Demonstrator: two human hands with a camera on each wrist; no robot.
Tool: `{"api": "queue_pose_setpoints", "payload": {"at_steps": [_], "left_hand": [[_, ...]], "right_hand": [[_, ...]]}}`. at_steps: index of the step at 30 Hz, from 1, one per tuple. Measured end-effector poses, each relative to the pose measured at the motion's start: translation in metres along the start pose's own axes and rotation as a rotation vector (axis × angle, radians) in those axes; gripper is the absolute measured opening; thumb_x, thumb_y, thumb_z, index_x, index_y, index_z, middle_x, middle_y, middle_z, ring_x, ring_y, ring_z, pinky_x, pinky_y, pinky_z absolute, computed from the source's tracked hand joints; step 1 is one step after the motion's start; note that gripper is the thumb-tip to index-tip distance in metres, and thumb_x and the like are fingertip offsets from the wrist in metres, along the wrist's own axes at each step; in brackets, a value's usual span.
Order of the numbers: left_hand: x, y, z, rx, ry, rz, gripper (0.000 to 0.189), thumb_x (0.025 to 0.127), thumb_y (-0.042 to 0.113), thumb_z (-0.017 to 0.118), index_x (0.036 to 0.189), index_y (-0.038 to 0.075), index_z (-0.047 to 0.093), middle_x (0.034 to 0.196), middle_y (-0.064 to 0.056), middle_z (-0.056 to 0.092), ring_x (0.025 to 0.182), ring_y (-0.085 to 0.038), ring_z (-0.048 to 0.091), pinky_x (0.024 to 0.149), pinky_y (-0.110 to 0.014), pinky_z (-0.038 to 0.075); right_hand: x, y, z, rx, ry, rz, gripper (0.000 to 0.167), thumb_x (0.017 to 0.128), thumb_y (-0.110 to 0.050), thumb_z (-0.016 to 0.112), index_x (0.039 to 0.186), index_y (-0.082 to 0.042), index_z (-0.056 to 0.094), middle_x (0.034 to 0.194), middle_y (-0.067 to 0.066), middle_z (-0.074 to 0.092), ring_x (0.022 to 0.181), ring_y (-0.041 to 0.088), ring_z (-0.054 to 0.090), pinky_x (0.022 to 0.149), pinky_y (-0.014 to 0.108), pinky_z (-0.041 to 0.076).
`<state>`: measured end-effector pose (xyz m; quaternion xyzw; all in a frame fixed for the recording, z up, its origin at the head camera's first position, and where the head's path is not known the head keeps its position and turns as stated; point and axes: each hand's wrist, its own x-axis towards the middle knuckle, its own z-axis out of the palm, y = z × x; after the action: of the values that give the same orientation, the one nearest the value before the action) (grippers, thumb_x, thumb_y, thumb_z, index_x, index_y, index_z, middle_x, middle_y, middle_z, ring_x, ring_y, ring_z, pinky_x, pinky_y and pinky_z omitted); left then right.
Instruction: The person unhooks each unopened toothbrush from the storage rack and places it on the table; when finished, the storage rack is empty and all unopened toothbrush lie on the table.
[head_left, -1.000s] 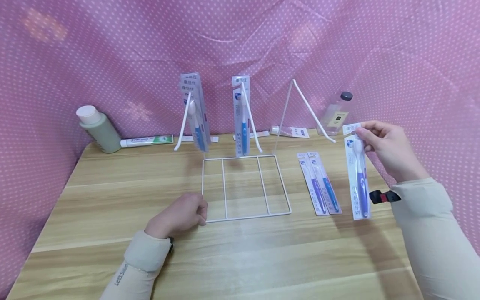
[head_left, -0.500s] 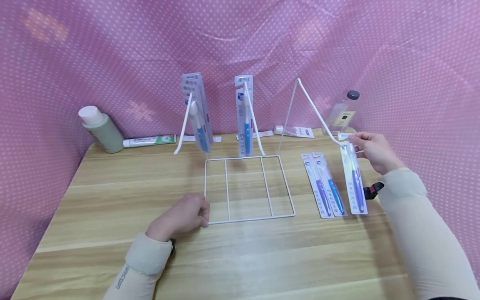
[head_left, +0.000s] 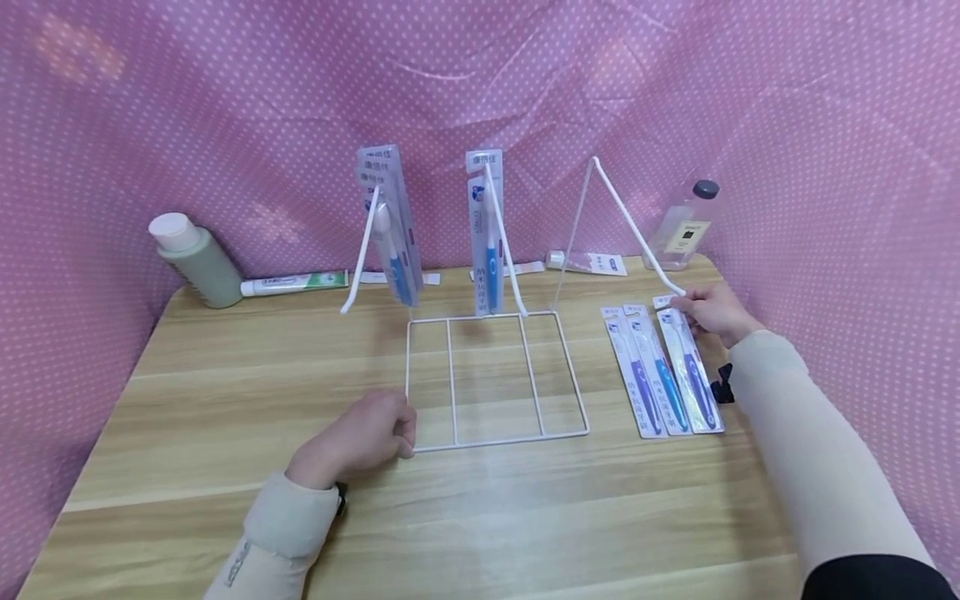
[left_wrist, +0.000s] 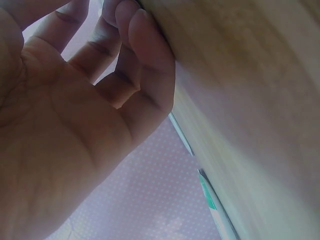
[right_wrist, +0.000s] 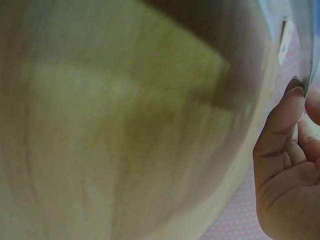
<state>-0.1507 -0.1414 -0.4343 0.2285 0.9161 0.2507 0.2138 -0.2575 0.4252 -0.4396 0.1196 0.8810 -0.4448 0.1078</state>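
My right hand (head_left: 716, 312) pinches the top of a packaged toothbrush (head_left: 693, 379) with a purple handle, which is low over the table at the right. Beside it, a purple toothbrush pack (head_left: 636, 379) and a blue toothbrush pack (head_left: 662, 375) lie side by side. A white wire display rack (head_left: 543, 437) stands mid-table. At its front left corner, my left hand (head_left: 356, 437) holds the frame with curled fingers. Blue toothbrush packs hang from the rack's left hook (head_left: 362, 254) and middle hook (head_left: 506, 242). Nothing hangs on the right hook (head_left: 636, 233), whose tip is by my right hand.
Along the back edge lie a green-and-white toothpaste tube (head_left: 296, 284) and a pale tube (head_left: 588, 262). A green bottle with a white cap (head_left: 202, 262) stands back left, a clear bottle with a black cap (head_left: 681, 229) back right. Pink dotted cloth (head_left: 480, 75) hangs behind.
My right hand has brought the purple toothbrush pack down and left, beside the other two packs on the table. The left hand stays at the rack's corner.
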Motion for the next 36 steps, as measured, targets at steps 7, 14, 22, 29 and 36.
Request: {"api": "queue_pose_setpoints", "payload": {"at_steps": [7, 14, 22, 29, 36], "left_hand": [[-0.001, -0.001, 0.001, -0.003, 0.012, 0.022, 0.029, 0.084, 0.002, 0.084, 0.069, 0.017, 0.064, 0.081, 0.003, 0.058, 0.082, -0.016, 0.054, 0.080, -0.037, 0.046], [0.000, -0.001, 0.001, 0.005, 0.010, 0.012, 0.029, 0.085, 0.004, 0.084, 0.069, 0.018, 0.064, 0.082, 0.004, 0.059, 0.085, -0.017, 0.054, 0.086, -0.041, 0.047], [-0.001, -0.001, 0.000, 0.004, 0.009, 0.024, 0.030, 0.084, 0.003, 0.084, 0.069, 0.018, 0.064, 0.081, 0.004, 0.059, 0.084, -0.016, 0.054, 0.084, -0.040, 0.047], [-0.003, 0.000, -0.001, 0.018, 0.015, 0.025, 0.030, 0.084, 0.005, 0.084, 0.069, 0.018, 0.063, 0.081, 0.005, 0.059, 0.086, -0.017, 0.053, 0.087, -0.042, 0.046], [-0.003, -0.001, 0.000, 0.024, 0.019, 0.033, 0.030, 0.084, 0.005, 0.085, 0.069, 0.019, 0.063, 0.081, 0.006, 0.058, 0.089, -0.018, 0.053, 0.089, -0.043, 0.045]], "right_hand": [[0.007, 0.002, 0.004, -0.036, -0.021, 0.064, 0.033, 0.111, -0.023, 0.054, 0.124, 0.007, 0.058, 0.086, -0.001, 0.062, 0.077, 0.011, 0.058, 0.067, 0.026, 0.054], [0.014, 0.004, 0.009, -0.019, -0.060, 0.073, 0.037, 0.111, -0.022, 0.052, 0.127, 0.011, 0.054, 0.081, -0.003, 0.058, 0.073, 0.009, 0.056, 0.065, 0.023, 0.053], [0.015, 0.000, 0.013, -0.119, -0.027, 0.059, 0.036, 0.110, -0.024, 0.055, 0.126, 0.008, 0.055, 0.081, 0.000, 0.057, 0.074, 0.013, 0.057, 0.063, 0.026, 0.053], [0.013, -0.004, 0.014, -0.280, 0.015, 0.011, 0.028, 0.108, -0.025, 0.057, 0.109, 0.003, 0.059, 0.079, 0.004, 0.059, 0.069, 0.015, 0.058, 0.061, 0.028, 0.052], [0.011, -0.007, 0.014, -0.331, 0.024, 0.024, 0.026, 0.106, -0.026, 0.059, 0.100, -0.001, 0.059, 0.076, 0.004, 0.059, 0.067, 0.016, 0.059, 0.060, 0.029, 0.052]]}}
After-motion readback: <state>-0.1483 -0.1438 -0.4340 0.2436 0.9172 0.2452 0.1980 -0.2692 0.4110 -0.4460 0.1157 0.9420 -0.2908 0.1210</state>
